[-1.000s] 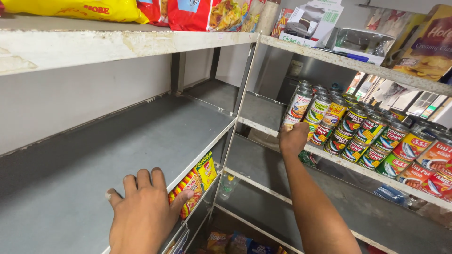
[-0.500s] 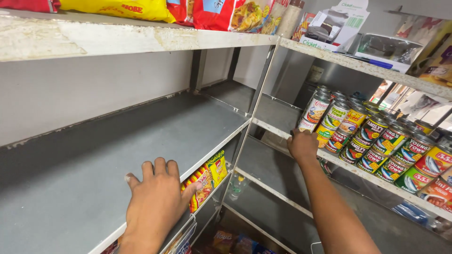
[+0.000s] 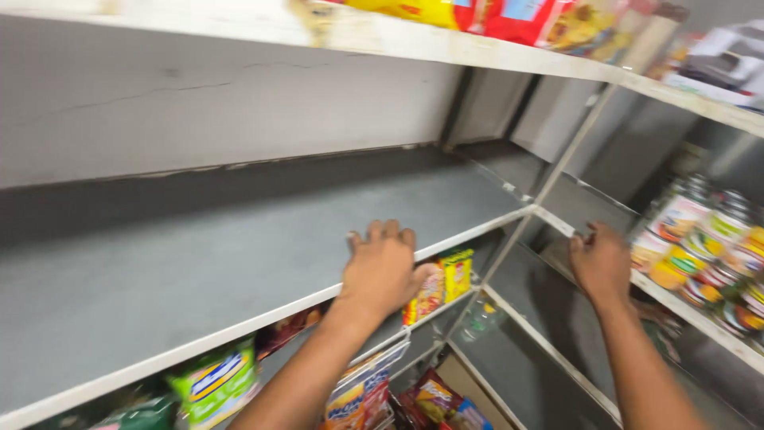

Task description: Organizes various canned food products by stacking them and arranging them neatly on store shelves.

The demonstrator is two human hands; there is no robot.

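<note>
My left hand (image 3: 383, 267) lies palm down on the front edge of a bare grey metal shelf (image 3: 199, 255), fingers spread, holding nothing. My right hand (image 3: 601, 261) grips the white front edge of the neighbouring shelf (image 3: 676, 306) at the right, fingers curled over the rim. Just right of that hand stand several labelled tin cans (image 3: 708, 247) packed in rows, blurred.
A shelf above carries yellow and red snack packets (image 3: 509, 16). Below the grey shelf are more packets, yellow (image 3: 455, 273) and green (image 3: 215, 382), and a small clear bottle (image 3: 477, 317). White upright posts (image 3: 557, 171) join the two shelf units at the corner.
The view has swung left and come closer. My left hand stays on the grey shelf edge. My right hand has come off the cans and now holds the shelf rim left of them.
</note>
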